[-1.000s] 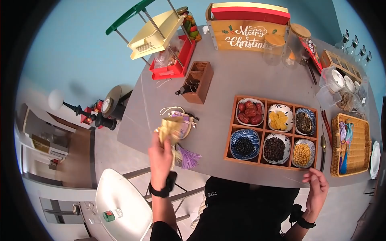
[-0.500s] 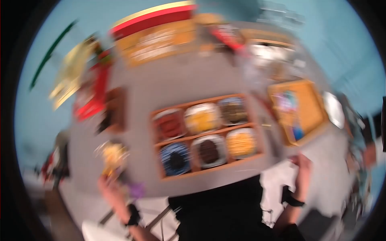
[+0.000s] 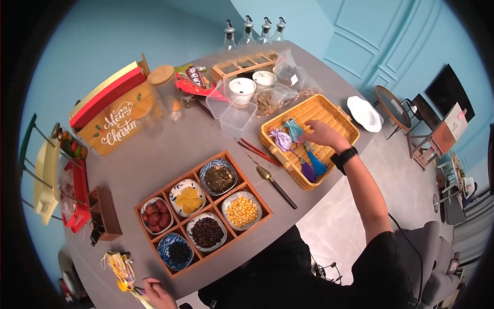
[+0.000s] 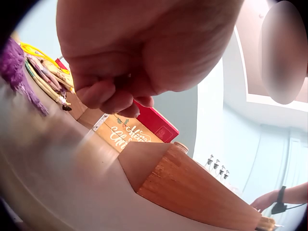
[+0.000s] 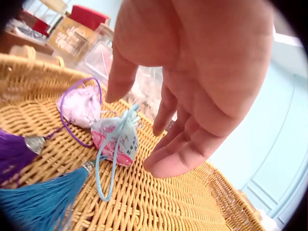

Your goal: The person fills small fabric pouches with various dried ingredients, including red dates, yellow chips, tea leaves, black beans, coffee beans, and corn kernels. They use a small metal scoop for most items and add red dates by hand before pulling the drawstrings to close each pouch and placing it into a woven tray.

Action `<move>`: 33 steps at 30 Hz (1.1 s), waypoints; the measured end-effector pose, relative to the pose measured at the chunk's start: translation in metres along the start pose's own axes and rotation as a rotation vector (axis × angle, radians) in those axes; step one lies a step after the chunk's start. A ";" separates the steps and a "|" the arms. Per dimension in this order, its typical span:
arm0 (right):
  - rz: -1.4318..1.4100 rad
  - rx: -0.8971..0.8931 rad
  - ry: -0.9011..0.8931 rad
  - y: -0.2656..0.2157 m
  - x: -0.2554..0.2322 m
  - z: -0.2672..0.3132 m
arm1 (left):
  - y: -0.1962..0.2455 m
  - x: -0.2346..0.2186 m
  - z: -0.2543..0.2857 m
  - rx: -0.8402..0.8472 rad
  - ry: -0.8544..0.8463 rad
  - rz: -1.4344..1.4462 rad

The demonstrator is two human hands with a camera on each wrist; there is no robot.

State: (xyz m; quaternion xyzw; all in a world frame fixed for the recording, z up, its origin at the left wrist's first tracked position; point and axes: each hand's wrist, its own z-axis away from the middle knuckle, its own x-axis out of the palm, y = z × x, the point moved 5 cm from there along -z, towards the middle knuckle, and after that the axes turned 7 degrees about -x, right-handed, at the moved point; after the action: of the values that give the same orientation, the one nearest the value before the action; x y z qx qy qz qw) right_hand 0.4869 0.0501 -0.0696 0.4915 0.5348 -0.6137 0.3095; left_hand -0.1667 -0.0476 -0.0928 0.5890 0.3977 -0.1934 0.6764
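The right hand point(image 3: 325, 136) hovers over the wicker basket point(image 3: 346, 119), fingers apart and holding nothing. Just beside its fingertips lies a light-blue pouch point(image 5: 115, 139) with a teal tassel point(image 5: 53, 195); a lilac pouch point(image 5: 82, 107) with a purple tassel point(image 5: 17, 153) is next to it. At the near left table edge the left hand point(image 3: 158, 294) has its fingers curled, nothing visible in them in the left wrist view. Beside it lie gold pouches point(image 3: 121, 269) with cords, and a purple tassel point(image 4: 19, 72) shows in the left wrist view.
A six-part wooden tray point(image 3: 267, 210) of filled bowls stands between the hands. A spoon point(image 3: 277, 186) and red sticks point(image 3: 260, 153) lie between tray and basket. Clear plastic box point(image 3: 234, 117), lidded white pots point(image 3: 242, 90) and bags point(image 3: 278, 98) are behind. A white dish point(image 3: 365, 113) sits right.
The view has swung right. The right hand has moved from the table's front edge to over the basket. The left hand has let go of the gold pouch, which now lies on the table.
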 end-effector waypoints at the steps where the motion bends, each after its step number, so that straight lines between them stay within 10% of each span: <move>1: 0.067 -0.055 0.053 -0.006 0.003 -0.007 | -0.002 0.004 0.000 -0.028 -0.033 0.058; 5: 0.055 -0.039 -0.185 0.011 0.031 -0.027 | -0.007 0.006 0.004 0.042 -0.026 0.128; 9: -0.237 0.172 0.034 0.005 -0.002 0.006 | -0.071 0.022 -0.008 0.002 -0.075 0.467; 16: -0.974 0.023 0.173 -0.087 -0.042 0.123 | 0.017 0.022 0.007 0.081 -0.053 0.493; 19: -1.122 -0.085 0.107 -0.117 -0.005 0.172 | 0.075 0.033 0.026 0.142 -0.305 0.553; 23: -0.949 -0.441 -0.152 -0.215 0.034 0.191 | 0.142 0.041 0.045 0.369 -0.512 0.518; 27: -0.984 -0.418 -0.290 -0.258 0.076 0.208 | 0.157 0.050 0.047 0.364 -0.541 0.557; 33: -0.889 -0.464 -0.340 -0.276 0.095 0.217 | 0.132 0.061 0.049 0.110 -0.769 0.496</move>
State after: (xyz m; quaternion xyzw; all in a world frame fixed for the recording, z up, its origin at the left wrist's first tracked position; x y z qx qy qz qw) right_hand 0.1472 -0.0796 -0.0729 0.0294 0.7557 -0.6222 0.2024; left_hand -0.0178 -0.0510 -0.0553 0.5868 -0.0459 -0.2509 0.7685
